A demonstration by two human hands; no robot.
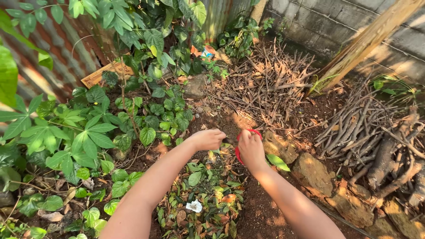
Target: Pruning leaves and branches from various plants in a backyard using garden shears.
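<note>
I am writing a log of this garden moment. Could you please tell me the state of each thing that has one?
Left hand: closed in a fist, what it holds is hidden.
Right hand: closed around the red handle.
Red handle: gripped, mostly hidden.
Stick pile: dry, lying on the soil.
Plank: leaning against the wall.
Leaves: green, partly sunlit.

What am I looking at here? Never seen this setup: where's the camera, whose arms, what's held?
No machine: one picture, from a camera worn on a person's head, looking down at their own bare arms over garden soil. The left hand is closed in a grip on something small, too hidden to name. The right hand holds a red-handled tool, probably scissors or pruners; the blades are hidden. On the ground: leafy green plants, piles of dry sticks, stones, fallen leaves. Behind them, a block wall.
</note>
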